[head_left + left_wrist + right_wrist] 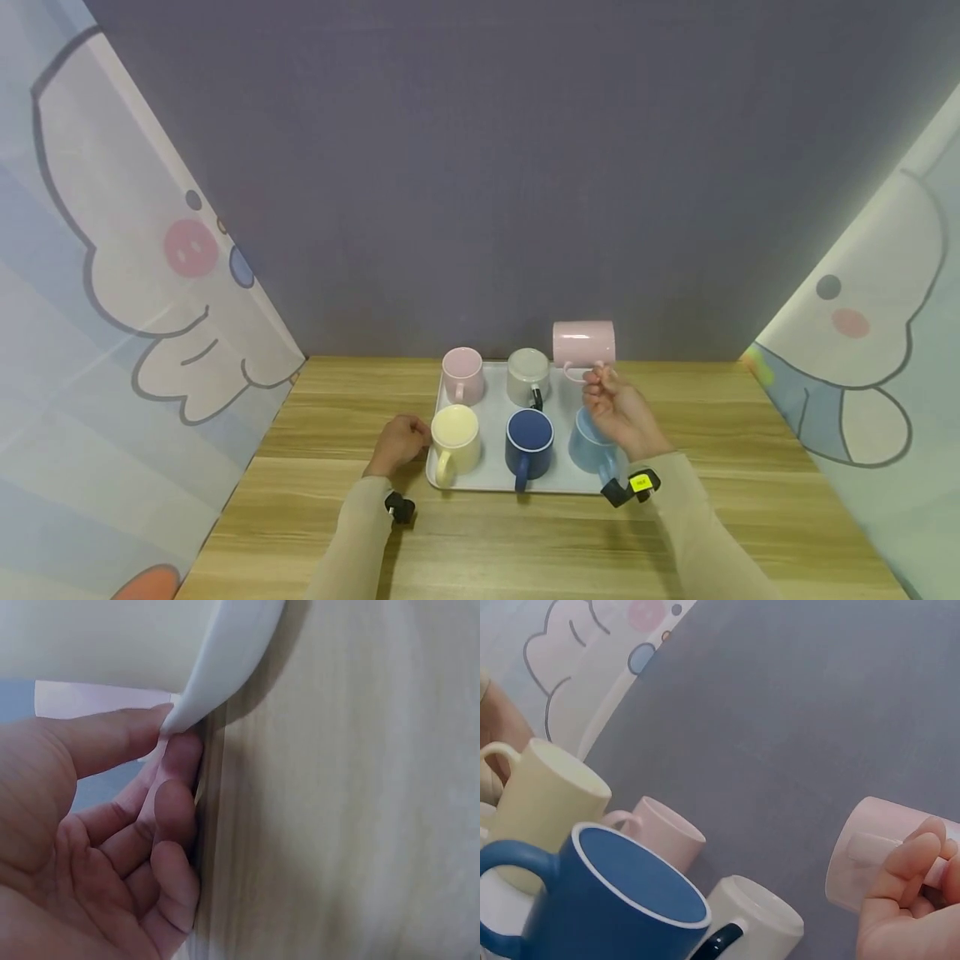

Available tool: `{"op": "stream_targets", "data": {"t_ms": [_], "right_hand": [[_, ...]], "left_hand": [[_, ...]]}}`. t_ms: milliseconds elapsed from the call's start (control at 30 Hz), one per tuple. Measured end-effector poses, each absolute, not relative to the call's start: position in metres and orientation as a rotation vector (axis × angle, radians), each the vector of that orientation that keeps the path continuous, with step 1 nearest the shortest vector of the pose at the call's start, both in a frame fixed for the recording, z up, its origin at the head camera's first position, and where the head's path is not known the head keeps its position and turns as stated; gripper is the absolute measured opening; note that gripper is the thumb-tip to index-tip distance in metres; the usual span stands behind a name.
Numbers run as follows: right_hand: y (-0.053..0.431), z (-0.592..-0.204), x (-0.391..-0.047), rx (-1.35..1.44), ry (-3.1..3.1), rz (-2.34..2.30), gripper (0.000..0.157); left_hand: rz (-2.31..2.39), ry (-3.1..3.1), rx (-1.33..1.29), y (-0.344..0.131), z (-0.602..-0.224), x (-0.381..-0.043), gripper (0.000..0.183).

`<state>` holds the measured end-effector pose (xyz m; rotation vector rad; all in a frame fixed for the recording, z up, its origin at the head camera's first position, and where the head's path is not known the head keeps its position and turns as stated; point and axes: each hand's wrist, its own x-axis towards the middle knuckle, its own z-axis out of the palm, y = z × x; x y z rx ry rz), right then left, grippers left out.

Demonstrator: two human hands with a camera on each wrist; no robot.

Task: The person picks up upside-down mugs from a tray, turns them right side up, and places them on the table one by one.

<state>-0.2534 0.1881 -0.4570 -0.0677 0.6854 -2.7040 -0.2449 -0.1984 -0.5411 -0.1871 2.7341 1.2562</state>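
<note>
My right hand (617, 408) pinches the handle of a pink mug (583, 342), which lies sideways in the air above the tray's far right corner. In the right wrist view, the curled fingers cover part of that mug (847, 855). My left hand (401, 443) grips the rim of the white tray (491, 482) at its near left corner, thumb above and fingers beneath, as the left wrist view shows. Beside it stands a yellow mug (456, 437). Below my right forearm is a light blue mug (588, 446), partly hidden by that hand.
Also on the tray stand a dark blue mug (529, 442), a second pink mug (463, 375) and a white mug (528, 377) with a black handle. These mugs appear bottom up. The wooden table (525, 550) meets a grey wall (480, 183) behind the tray.
</note>
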Motion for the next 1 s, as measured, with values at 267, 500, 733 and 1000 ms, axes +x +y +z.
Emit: {"op": "stream_targets", "data": {"t_ms": [267,500,733,1000], "right_hand": [[0.176,-0.459,-0.249,-0.036,0.655,-2.706,0.029],[0.170,-0.458,-0.247,-0.054,0.647,-2.711,0.029],[0.163,-0.454,-0.246,-0.058,0.617,-2.707,0.029],[0.154,-0.448,-0.242,-0.136,0.606,-2.690,0.029]], "left_hand": [[1.319,2.806,-0.188,-0.201,-0.541,-0.241,0.009],[1.494,2.957,-0.187,-0.191,-0.504,-0.246,0.015],[1.869,2.896,-0.136,-0.150,-0.452,-0.244,0.014],[2.358,2.203,-0.071,-0.096,-0.433,-0.236,0.018]]}}
